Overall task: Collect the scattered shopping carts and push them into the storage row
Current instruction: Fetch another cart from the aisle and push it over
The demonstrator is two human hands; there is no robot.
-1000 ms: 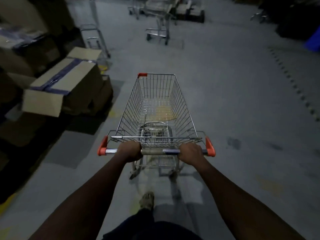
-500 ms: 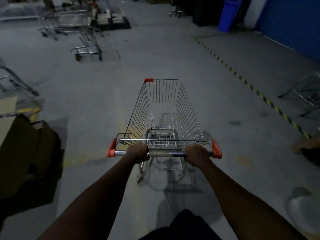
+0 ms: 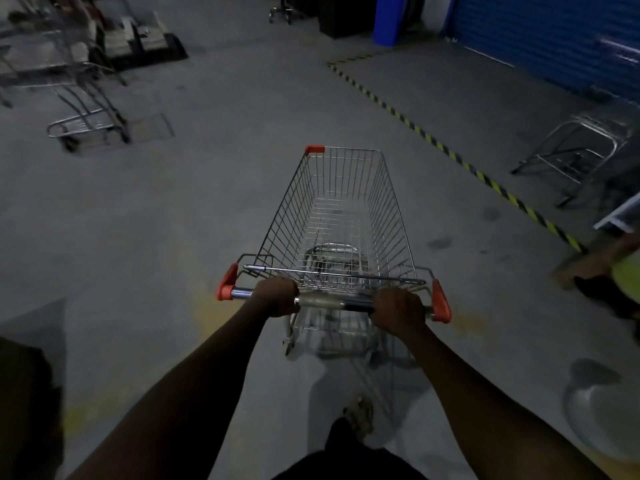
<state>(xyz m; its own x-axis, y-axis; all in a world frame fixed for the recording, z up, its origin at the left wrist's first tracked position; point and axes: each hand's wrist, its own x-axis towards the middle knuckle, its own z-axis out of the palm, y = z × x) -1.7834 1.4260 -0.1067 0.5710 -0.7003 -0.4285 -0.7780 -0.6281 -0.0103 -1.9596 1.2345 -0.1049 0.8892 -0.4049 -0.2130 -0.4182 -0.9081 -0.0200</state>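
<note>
Dim grey concrete floor (image 3: 173,220), blue shutter (image 3: 540,32)

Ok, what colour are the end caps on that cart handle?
Orange-red: the end caps sit at both ends of the cart handle. The head view shows them best.

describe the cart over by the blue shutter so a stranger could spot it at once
Find the blue shutter along the right wall, then the yellow-and-black stripe on the floor before it. Between them sits one metal cart. It alone lies on the shutter side of the stripe; the other loose carts cluster at the far left.
</note>
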